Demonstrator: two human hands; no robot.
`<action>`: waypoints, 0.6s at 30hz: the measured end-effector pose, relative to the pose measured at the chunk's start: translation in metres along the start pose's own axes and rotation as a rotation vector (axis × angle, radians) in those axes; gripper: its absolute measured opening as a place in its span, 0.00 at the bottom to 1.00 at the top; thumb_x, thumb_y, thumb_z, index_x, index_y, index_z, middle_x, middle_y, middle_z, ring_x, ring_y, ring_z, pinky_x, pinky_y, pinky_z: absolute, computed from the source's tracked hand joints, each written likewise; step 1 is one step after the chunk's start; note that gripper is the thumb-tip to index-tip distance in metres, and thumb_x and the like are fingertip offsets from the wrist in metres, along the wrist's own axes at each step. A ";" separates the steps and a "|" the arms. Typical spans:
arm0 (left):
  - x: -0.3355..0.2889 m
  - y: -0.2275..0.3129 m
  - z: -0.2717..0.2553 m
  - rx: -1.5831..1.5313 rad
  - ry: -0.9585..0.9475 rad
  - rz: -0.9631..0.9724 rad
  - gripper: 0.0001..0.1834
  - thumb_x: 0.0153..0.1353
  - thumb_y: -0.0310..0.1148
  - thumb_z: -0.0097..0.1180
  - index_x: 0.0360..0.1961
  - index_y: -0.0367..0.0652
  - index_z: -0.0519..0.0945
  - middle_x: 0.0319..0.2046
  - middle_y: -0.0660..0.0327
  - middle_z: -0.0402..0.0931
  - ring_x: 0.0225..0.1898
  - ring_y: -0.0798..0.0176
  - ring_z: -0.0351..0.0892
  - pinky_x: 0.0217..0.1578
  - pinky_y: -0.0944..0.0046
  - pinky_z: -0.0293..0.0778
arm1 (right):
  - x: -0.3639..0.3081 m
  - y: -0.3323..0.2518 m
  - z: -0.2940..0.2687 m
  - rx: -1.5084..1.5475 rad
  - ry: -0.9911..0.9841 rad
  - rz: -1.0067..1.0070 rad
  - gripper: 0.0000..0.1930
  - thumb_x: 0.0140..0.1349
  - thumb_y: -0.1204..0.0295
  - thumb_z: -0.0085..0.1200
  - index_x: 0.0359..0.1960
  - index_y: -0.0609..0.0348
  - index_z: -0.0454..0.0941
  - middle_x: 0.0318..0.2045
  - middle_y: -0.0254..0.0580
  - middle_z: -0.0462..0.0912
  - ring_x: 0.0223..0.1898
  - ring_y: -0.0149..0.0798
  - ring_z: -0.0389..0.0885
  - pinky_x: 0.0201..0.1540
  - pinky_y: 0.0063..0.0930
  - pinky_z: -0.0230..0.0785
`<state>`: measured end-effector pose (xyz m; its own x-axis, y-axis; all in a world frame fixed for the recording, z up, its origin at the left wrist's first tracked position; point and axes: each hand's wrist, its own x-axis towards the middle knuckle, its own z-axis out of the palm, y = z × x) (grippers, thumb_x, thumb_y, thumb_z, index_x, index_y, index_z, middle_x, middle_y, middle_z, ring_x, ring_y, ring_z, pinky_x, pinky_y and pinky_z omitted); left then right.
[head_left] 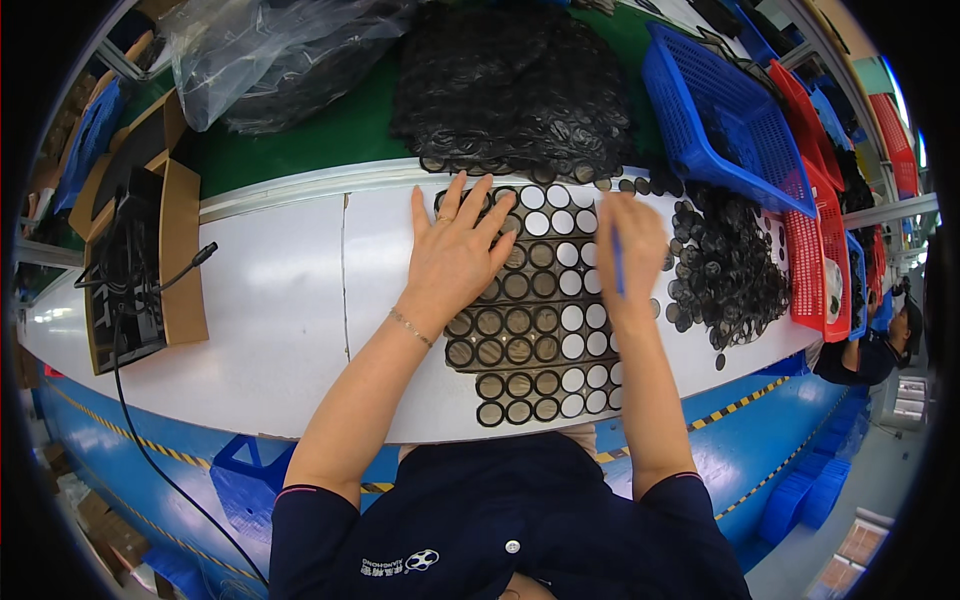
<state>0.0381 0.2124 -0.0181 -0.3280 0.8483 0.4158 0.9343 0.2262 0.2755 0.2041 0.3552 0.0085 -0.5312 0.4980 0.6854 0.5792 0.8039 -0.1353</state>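
Rows of round black-rimmed pieces in strips [517, 350] lie on the white worktop. Those on the left have brownish see-through centres, while the right-hand columns have white round centres [572, 346]. My left hand [455, 250] rests flat with fingers spread on the far left end of the rows. Over the right side of the rows is my right hand [637, 245], smeared by motion. It is closed around a thin blue pen-like tool [618, 262], whose tip I cannot make out. Part of the right columns is hidden under that hand and forearm.
Loose black discs [735, 260] are heaped at the right, near a blue basket [690, 120] and red baskets [825, 240]. A large pile of black strips [510, 80] and a clear plastic bag [270, 60] lie beyond. An open carton [185, 240] with cables stands left.
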 end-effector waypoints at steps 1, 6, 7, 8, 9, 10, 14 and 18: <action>0.001 0.001 -0.001 0.001 0.003 -0.005 0.23 0.65 0.46 0.56 0.60 0.56 0.77 0.65 0.60 0.69 0.69 0.51 0.61 0.66 0.31 0.46 | 0.004 0.028 -0.009 -0.147 0.108 0.056 0.07 0.61 0.72 0.60 0.40 0.55 0.86 0.41 0.45 0.84 0.43 0.43 0.80 0.46 0.36 0.70; -0.001 0.000 0.000 0.025 -0.024 -0.007 0.23 0.66 0.44 0.55 0.61 0.55 0.76 0.66 0.60 0.67 0.71 0.52 0.58 0.66 0.31 0.48 | -0.005 0.001 -0.038 0.893 -0.375 0.922 0.14 0.64 0.67 0.61 0.46 0.65 0.84 0.33 0.34 0.85 0.30 0.23 0.77 0.29 0.18 0.68; -0.001 0.001 0.000 0.022 -0.021 0.000 0.23 0.66 0.44 0.55 0.61 0.55 0.76 0.66 0.60 0.67 0.71 0.52 0.58 0.66 0.31 0.48 | -0.014 -0.015 -0.034 1.014 -0.515 0.904 0.16 0.63 0.64 0.62 0.46 0.63 0.84 0.33 0.34 0.84 0.30 0.21 0.78 0.26 0.16 0.67; -0.002 -0.001 -0.001 0.011 -0.036 0.016 0.23 0.66 0.43 0.54 0.62 0.54 0.76 0.66 0.61 0.66 0.71 0.53 0.58 0.66 0.31 0.48 | -0.020 -0.032 -0.031 1.029 -0.600 0.902 0.15 0.64 0.63 0.61 0.45 0.62 0.84 0.32 0.34 0.84 0.30 0.22 0.78 0.25 0.17 0.67; -0.002 0.000 -0.001 -0.003 -0.051 0.035 0.23 0.67 0.41 0.54 0.62 0.53 0.75 0.67 0.61 0.66 0.71 0.54 0.58 0.66 0.31 0.48 | -0.025 -0.040 -0.029 1.032 -0.615 0.878 0.15 0.64 0.62 0.61 0.45 0.60 0.85 0.31 0.33 0.84 0.30 0.23 0.78 0.26 0.17 0.67; -0.005 0.003 -0.005 -0.001 -0.052 0.038 0.23 0.67 0.41 0.54 0.62 0.53 0.75 0.67 0.61 0.66 0.71 0.54 0.58 0.66 0.31 0.48 | -0.029 -0.041 -0.025 0.976 -0.617 0.865 0.15 0.64 0.63 0.61 0.45 0.60 0.85 0.30 0.33 0.83 0.30 0.23 0.78 0.26 0.17 0.67; -0.042 0.023 -0.030 -0.076 -0.233 0.115 0.24 0.67 0.40 0.55 0.63 0.49 0.74 0.67 0.62 0.66 0.71 0.55 0.58 0.67 0.32 0.47 | -0.026 -0.045 -0.028 0.954 -0.626 0.918 0.14 0.63 0.65 0.61 0.44 0.63 0.84 0.29 0.33 0.83 0.29 0.25 0.78 0.30 0.18 0.69; -0.058 0.031 -0.038 -0.120 -0.259 0.109 0.26 0.66 0.41 0.55 0.64 0.48 0.72 0.68 0.61 0.65 0.72 0.53 0.57 0.68 0.32 0.44 | -0.025 -0.047 -0.025 0.982 -0.605 0.892 0.14 0.64 0.66 0.61 0.44 0.64 0.84 0.29 0.33 0.83 0.29 0.25 0.78 0.32 0.18 0.70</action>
<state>0.0807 0.1523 -0.0003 -0.1653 0.9618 0.2184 0.9338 0.0814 0.3484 0.2059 0.2964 0.0157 -0.5463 0.7987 -0.2523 0.3338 -0.0687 -0.9401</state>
